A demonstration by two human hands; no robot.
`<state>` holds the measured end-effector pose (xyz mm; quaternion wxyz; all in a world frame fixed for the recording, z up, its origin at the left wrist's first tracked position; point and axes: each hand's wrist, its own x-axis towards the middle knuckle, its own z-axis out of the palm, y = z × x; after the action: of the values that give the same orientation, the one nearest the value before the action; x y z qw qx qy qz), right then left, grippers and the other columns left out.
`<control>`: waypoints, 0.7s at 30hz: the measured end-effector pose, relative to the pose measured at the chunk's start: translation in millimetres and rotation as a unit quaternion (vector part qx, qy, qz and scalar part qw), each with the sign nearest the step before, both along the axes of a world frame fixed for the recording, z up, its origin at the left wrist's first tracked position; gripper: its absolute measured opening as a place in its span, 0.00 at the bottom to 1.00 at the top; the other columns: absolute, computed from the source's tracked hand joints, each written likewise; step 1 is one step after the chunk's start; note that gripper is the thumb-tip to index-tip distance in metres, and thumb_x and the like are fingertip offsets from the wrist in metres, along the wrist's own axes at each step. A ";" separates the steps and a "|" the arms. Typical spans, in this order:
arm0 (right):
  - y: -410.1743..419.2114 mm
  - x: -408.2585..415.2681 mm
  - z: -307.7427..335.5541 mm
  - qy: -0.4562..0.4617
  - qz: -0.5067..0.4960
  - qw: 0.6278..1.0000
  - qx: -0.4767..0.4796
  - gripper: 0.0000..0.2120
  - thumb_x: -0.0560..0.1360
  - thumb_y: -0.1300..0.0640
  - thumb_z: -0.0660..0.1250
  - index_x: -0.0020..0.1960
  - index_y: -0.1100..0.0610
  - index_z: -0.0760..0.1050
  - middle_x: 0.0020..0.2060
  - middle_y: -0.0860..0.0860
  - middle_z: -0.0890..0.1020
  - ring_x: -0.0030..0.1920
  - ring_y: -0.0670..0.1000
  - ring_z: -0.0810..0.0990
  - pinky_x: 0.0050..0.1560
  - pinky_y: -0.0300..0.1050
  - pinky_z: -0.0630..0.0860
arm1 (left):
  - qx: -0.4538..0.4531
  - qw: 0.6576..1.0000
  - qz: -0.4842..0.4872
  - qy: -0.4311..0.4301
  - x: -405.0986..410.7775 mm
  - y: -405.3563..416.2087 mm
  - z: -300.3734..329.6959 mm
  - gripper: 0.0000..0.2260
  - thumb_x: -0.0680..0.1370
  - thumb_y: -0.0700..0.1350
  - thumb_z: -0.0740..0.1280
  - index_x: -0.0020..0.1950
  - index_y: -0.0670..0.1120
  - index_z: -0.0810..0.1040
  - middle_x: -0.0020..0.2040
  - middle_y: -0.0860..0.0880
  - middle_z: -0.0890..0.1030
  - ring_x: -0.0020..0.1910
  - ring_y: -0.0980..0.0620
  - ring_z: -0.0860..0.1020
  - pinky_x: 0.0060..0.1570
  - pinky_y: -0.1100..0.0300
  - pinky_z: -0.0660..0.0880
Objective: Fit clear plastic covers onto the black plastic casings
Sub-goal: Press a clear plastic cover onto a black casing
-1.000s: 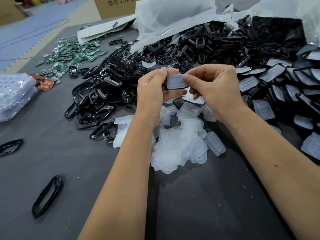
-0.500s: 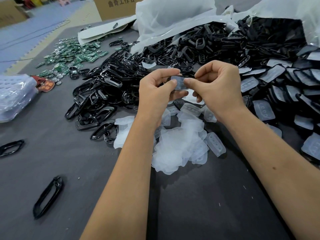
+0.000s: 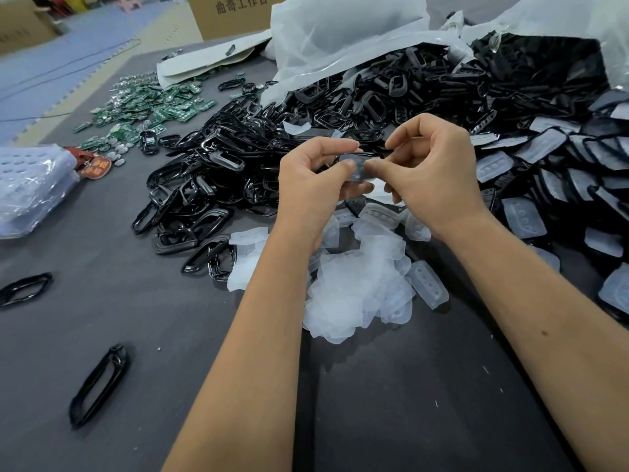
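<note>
My left hand (image 3: 313, 185) and my right hand (image 3: 432, 172) meet above the table and together pinch one small black casing with a clear cover (image 3: 360, 168) on it; both thumbs press on the cover's face. The piece is mostly hidden by my fingers. Below my hands lies a heap of loose clear plastic covers (image 3: 357, 284). A big pile of black plastic casings (image 3: 238, 158) spreads across the table behind and to the left. At the right lie several casings with covers fitted (image 3: 520, 216).
Two stray black casings lie at the near left (image 3: 98, 386) and the left edge (image 3: 23, 289). Green circuit boards (image 3: 146, 107) are scattered far left. A clear blister tray stack (image 3: 30, 189) sits at the left. White plastic bags (image 3: 340, 32) and a cardboard box (image 3: 235, 11) stand behind.
My hands have drawn closer over the piece and both thumbs have moved onto the cover's face. The cover, earlier in plain sight between my fingers, is now mostly hidden.
</note>
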<state>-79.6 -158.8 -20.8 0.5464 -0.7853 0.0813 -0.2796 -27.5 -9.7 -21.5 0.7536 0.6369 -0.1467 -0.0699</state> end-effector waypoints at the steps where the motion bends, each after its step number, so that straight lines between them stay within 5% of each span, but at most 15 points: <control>1: 0.1 0.4 -0.3 0.000 -0.004 1.000 -0.002 0.16 0.70 0.58 0.82 0.48 0.59 0.77 0.31 0.50 0.84 0.26 0.47 0.82 0.29 0.41 0.76 | -0.001 1.000 -0.001 0.001 0.2 0.2 0.0 0.08 0.78 0.28 0.66 0.54 0.35 0.81 0.53 0.32 0.82 0.44 0.38 0.87 0.43 0.50 0.84; 8: -2.1 4.0 -4.4 0.014 -0.031 0.999 0.004 0.13 0.71 0.51 0.80 0.47 0.55 0.78 0.35 0.51 0.84 0.32 0.51 0.82 0.37 0.49 0.79 | -0.021 1.000 -0.001 0.015 1.3 0.6 0.7 0.09 0.78 0.26 0.64 0.52 0.35 0.82 0.43 0.42 0.84 0.39 0.44 0.86 0.41 0.52 0.84; 14: 1.6 4.2 -2.3 0.063 0.066 0.982 0.164 0.10 0.76 0.55 0.77 0.49 0.61 0.81 0.35 0.51 0.84 0.32 0.48 0.82 0.28 0.42 0.77 | -0.029 0.999 -0.009 0.020 -1.9 1.2 3.5 0.09 0.79 0.27 0.64 0.54 0.36 0.81 0.45 0.40 0.85 0.41 0.46 0.85 0.41 0.55 0.83; 21: 5.8 2.7 -1.6 0.051 0.065 0.983 0.162 0.10 0.77 0.62 0.76 0.50 0.68 0.80 0.33 0.54 0.84 0.30 0.49 0.79 0.26 0.41 0.75 | -0.029 0.999 -0.011 0.041 -1.2 0.8 3.8 0.08 0.80 0.29 0.65 0.57 0.34 0.80 0.46 0.38 0.84 0.43 0.45 0.85 0.42 0.56 0.83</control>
<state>-77.0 -153.0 -22.4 0.6786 -0.7032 0.1017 -0.1862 -28.7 -8.9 -17.7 0.7766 0.6094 -0.1244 -0.0999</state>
